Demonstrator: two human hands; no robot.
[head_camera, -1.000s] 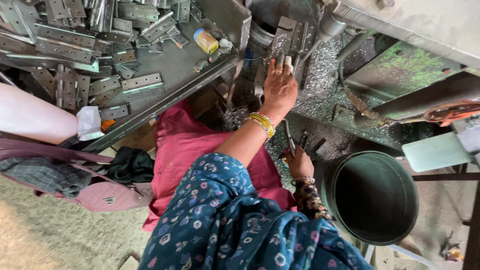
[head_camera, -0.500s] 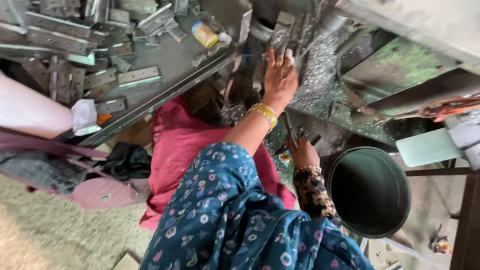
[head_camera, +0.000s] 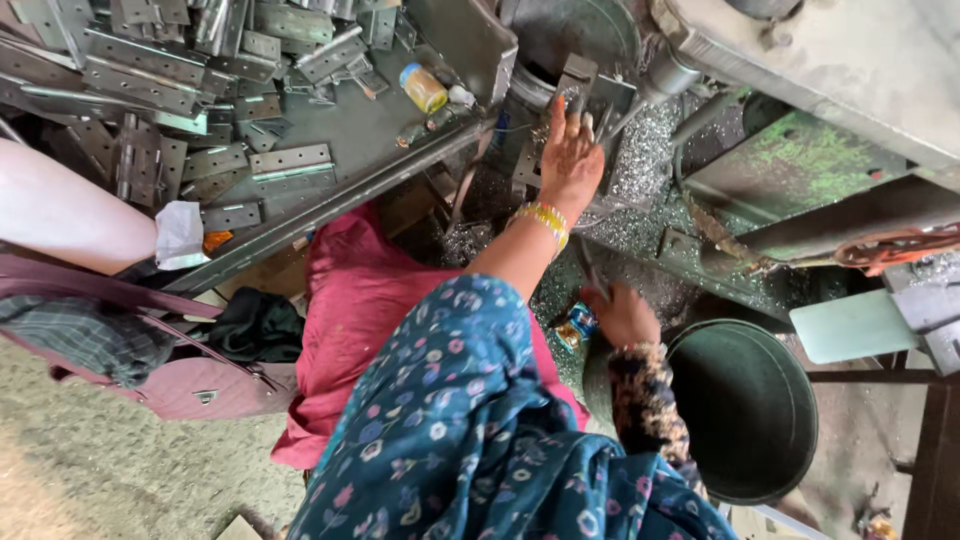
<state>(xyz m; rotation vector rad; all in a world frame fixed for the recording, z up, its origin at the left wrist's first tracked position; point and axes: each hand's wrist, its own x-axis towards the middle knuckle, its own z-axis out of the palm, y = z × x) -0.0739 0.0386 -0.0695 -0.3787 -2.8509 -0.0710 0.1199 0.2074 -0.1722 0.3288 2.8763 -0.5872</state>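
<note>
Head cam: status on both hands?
Left hand flat on metal piece at machine. Right hand low by dark bucket, grip unclear. Metal shavings all around.

grey metal plate (head_camera: 578, 82), upright, in machine, fingertips touching

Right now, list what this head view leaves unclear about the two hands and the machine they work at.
- Left hand: its fingertips lie over a grey metal piece at the machine; the contact beneath is hidden.
- Right hand: turned away and closed on a thin lever; the grip is hidden by the hand.
- Small blue packet: too small to identify.
- Dark bucket: its inside is shadowed.
</note>
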